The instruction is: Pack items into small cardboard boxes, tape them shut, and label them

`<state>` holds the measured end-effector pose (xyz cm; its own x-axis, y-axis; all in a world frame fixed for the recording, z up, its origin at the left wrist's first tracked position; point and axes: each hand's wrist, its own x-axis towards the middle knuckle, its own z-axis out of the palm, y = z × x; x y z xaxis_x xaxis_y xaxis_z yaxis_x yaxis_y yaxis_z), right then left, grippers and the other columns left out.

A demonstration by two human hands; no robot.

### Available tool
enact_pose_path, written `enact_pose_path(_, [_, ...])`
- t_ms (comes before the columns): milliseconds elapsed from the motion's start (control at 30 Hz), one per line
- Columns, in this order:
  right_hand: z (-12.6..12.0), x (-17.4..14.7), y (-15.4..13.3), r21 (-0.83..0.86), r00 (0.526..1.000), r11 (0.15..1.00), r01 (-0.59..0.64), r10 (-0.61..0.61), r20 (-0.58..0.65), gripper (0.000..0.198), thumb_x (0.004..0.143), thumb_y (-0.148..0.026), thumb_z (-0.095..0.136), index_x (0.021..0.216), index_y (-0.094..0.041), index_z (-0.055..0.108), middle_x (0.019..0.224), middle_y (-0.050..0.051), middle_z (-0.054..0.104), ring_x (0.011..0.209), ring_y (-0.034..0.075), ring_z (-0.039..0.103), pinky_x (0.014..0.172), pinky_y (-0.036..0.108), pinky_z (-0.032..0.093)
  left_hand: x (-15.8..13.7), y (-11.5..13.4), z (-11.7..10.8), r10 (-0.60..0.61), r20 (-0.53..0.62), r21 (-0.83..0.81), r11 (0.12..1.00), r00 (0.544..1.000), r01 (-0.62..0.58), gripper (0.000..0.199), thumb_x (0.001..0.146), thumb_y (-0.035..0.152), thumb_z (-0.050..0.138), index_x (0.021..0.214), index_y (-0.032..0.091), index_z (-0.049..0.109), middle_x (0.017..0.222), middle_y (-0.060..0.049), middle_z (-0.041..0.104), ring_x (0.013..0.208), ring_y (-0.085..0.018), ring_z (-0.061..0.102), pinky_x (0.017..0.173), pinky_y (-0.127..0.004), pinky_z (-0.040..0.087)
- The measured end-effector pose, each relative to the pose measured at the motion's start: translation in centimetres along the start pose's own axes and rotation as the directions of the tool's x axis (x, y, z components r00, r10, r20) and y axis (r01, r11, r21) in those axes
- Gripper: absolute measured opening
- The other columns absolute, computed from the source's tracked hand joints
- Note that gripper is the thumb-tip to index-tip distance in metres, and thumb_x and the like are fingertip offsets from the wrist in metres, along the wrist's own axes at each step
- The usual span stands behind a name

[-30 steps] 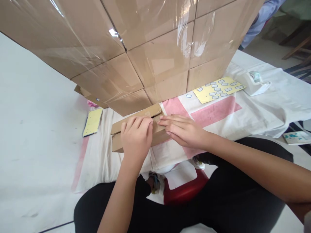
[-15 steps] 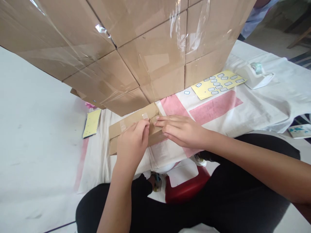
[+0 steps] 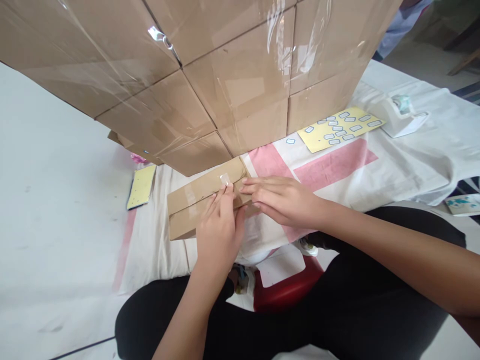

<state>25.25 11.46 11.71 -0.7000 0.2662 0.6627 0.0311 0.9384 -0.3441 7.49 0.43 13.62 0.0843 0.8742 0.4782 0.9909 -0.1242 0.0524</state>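
Observation:
A small, long cardboard box (image 3: pixel 204 187) lies on the cloth in front of me, its top seam closed. A short piece of clear tape (image 3: pixel 224 179) sits on its top, crossing near the seam. My left hand (image 3: pixel 221 217) lays its outstretched fingers on the box top, fingertips at the tape's near edge, with the thumb apart along the near side. At the box's right end, my right hand (image 3: pixel 279 197) rests its extended fingers on the top near the corner. What lies beneath the fingers is hidden.
A tall stack of cardboard boxes (image 3: pixel 243 75) wrapped in clear film stands just behind. A yellow sheet of stickers (image 3: pixel 330 142) and a white tape dispenser (image 3: pixel 399 117) lie right; a yellow card (image 3: pixel 141 186) lies left. Below is a red stool (image 3: pixel 288 290).
My left hand has gone from a pinch at the tape to fingers laid flat on the box, shifting slightly right. My right hand has stayed nearly in place.

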Motion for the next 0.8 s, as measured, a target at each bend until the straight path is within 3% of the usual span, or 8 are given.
enact_pose_path(133, [-0.3,-0.1,-0.2,0.292,0.978,0.94,-0.177,0.201,-0.052,0.014,0.101,-0.019,0.052,0.107,-0.021,0.064,0.124,0.008,0.074,0.128,0.022,0.065,0.105,0.041,0.056,-0.8,-0.8,0.6,0.032,-0.073,-0.07,0.997,0.997,-0.037,0.022,0.095,0.024,0.064,0.114,0.02,0.054,0.131,-0.012,0.072,0.128,-0.025,0.064,0.111,-0.043,0.052])
enact_pose_path(267, [-0.7,0.0,1.3,0.569,0.86,0.74,-0.358,0.498,-0.107,0.01,0.098,-0.028,0.061,0.093,-0.02,0.065,0.106,0.006,0.075,0.101,0.019,0.072,0.089,0.034,0.058,-1.1,-2.5,0.3,0.09,-0.082,-0.109,0.989,0.993,-0.099,0.022,0.092,0.022,0.07,0.107,0.021,0.054,0.128,-0.012,0.073,0.128,-0.023,0.064,0.115,-0.04,0.048])
enact_pose_path(367, [-0.3,-0.3,3.2,0.671,0.782,0.59,-0.449,0.623,-0.024,0.019,0.091,-0.035,0.07,0.082,-0.018,0.066,0.085,0.002,0.072,0.08,0.016,0.067,0.075,0.031,0.056,-1.3,-4.2,0.0,0.167,-0.08,-0.095,0.98,0.983,-0.175,0.023,0.088,0.02,0.074,0.1,0.022,0.054,0.125,-0.012,0.074,0.126,-0.025,0.066,0.114,-0.042,0.046])
enact_pose_path(533, [2.0,-1.2,4.5,0.759,0.732,0.34,-0.556,0.634,0.252,0.016,0.082,-0.032,0.076,0.08,-0.018,0.069,0.081,0.002,0.072,0.078,0.014,0.066,0.074,0.028,0.054,-1.6,-6.0,0.1,0.222,-0.168,-0.076,0.969,0.96,-0.237,0.028,0.081,0.021,0.081,0.094,0.024,0.056,0.119,-0.01,0.077,0.108,-0.025,0.074,0.093,-0.037,0.053])
enact_pose_path(633, [3.2,-1.3,4.1,0.784,0.697,0.208,-0.585,0.624,0.354,0.014,0.078,-0.027,0.078,0.083,-0.018,0.068,0.08,0.0,0.07,0.071,0.012,0.064,0.07,0.027,0.053,-1.6,-6.2,0.2,0.226,-0.168,-0.113,0.963,0.959,-0.247,0.031,0.078,0.016,0.083,0.094,0.023,0.057,0.119,-0.012,0.077,0.105,-0.025,0.074,0.091,-0.037,0.054])
enact_pose_path(800, [4.1,-1.2,3.3,0.771,0.566,-0.009,-0.636,0.674,0.475,0.018,0.077,-0.027,0.079,0.085,-0.018,0.066,0.069,-0.002,0.065,0.06,0.01,0.059,0.055,0.022,0.045,-1.6,-5.9,0.2,0.226,-0.17,-0.114,0.962,0.959,-0.246,0.033,0.075,0.015,0.085,0.093,0.022,0.058,0.116,-0.013,0.078,0.101,-0.026,0.074,0.091,-0.039,0.055])
